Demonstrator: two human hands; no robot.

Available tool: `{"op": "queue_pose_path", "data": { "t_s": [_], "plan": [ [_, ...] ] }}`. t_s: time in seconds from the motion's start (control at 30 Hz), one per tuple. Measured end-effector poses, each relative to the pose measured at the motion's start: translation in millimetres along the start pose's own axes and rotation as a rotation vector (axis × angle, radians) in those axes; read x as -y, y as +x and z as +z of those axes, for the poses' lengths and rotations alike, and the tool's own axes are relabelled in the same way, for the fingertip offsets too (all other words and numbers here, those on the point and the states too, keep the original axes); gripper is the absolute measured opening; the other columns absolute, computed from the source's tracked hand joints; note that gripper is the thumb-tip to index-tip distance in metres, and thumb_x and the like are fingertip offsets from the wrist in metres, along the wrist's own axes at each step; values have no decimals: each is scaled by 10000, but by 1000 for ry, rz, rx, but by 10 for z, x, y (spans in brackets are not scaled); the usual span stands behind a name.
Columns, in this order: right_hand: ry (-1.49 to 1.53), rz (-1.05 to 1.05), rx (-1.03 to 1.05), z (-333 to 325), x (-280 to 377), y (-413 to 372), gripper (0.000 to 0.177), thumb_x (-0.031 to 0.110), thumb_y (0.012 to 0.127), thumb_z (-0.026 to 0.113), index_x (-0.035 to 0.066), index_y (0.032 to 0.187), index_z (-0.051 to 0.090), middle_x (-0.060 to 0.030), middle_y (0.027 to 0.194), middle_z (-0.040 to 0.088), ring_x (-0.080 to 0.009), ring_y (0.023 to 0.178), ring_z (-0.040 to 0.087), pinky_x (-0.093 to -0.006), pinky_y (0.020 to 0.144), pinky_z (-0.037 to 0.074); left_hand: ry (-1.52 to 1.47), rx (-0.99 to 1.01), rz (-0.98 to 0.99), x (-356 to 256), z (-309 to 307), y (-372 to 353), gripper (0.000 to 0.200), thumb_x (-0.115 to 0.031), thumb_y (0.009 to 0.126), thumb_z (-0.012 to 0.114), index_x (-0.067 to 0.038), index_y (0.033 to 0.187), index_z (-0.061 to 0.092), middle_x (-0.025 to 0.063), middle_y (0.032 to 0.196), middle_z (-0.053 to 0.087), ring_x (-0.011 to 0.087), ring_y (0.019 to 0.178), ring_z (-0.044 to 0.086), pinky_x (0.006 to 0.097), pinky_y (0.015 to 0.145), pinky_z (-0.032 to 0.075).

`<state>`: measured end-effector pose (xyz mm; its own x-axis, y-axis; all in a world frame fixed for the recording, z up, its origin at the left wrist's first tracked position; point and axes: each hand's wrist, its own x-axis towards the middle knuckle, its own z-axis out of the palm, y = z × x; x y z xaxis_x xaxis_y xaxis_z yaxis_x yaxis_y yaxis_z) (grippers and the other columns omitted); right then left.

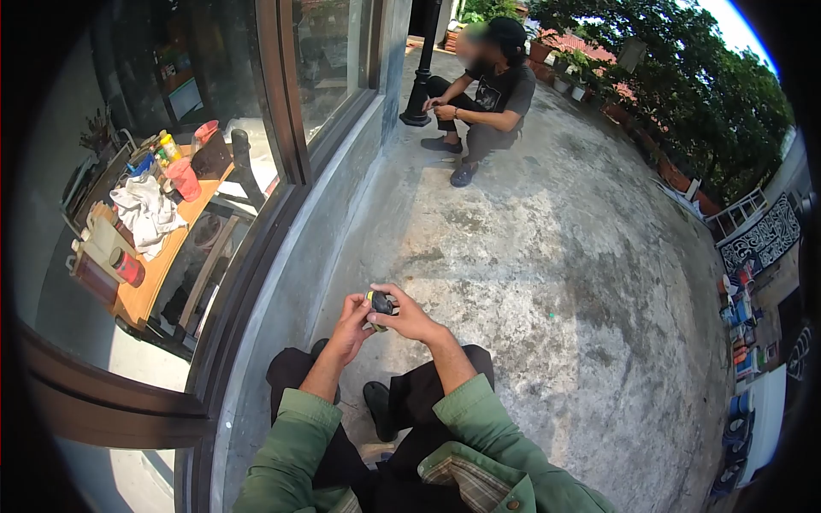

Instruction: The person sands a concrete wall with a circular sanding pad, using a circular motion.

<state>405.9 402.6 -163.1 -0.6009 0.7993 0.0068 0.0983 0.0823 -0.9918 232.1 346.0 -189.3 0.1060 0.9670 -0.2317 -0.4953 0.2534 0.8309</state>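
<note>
Between my two hands, in front of my knees, is a small black and yellow object (pixel 381 303). My left hand (pixel 349 328) grips its left side, with the fingers bent against the yellow part. From the right, my right hand (pixel 409 317) holds its dark part between thumb and fingers. The object's exact kind is too small to tell. Both forearms are in green sleeves, over dark trousers and black shoes.
A person (pixel 496 94) sits on the concrete floor (pixel 530 299) ahead, beside a black post (pixel 418 94). Left are brown window frames (pixel 286 94) and a cluttered wooden table (pixel 162 265). A small ladder (pixel 742 211) and various goods lie at right.
</note>
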Motion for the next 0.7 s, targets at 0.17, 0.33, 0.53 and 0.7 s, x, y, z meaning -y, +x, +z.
{"op": "queue_pose_path", "data": {
  "t_s": [0.17, 0.33, 0.53, 0.7],
  "plan": [
    [-261, -95, -66, 75, 21, -89, 631, 238, 842, 838, 109, 1360, 504, -163, 1302, 528, -323, 1204, 565, -433, 1002, 482, 26, 41, -28, 3, -70, -78, 264, -320, 1046, 574, -195, 1237, 440, 31, 1273, 573, 169, 1193, 561, 451, 1009, 463],
    [-203, -76, -20, 146, 1, -83, 615, 201, 834, 783, 114, 1375, 504, -176, 1328, 476, -375, 1253, 532, -436, 1008, 488, 75, -67, -67, -53, 33, -279, 316, -301, 1040, 579, -183, 1295, 435, 50, 1276, 574, 179, 1172, 571, 459, 1030, 453],
    [-220, 110, 60, 99, -233, 180, 610, 147, 835, 764, 128, 1388, 508, -212, 1393, 439, -415, 1310, 479, -479, 1053, 467, 36, -358, -126, 173, 78, -72, 406, -281, 1041, 555, -172, 1387, 372, 46, 1275, 550, 179, 1166, 565, 422, 1040, 442],
    [-119, 103, -67, -102, -699, 756, 636, 137, 833, 782, 121, 1404, 504, -210, 1429, 425, -442, 1337, 452, -492, 1089, 439, 103, -364, -244, 160, -151, 580, 444, -354, 1063, 493, -137, 1427, 361, 29, 1265, 517, 121, 1161, 514, 355, 1041, 415]
  ]
}}
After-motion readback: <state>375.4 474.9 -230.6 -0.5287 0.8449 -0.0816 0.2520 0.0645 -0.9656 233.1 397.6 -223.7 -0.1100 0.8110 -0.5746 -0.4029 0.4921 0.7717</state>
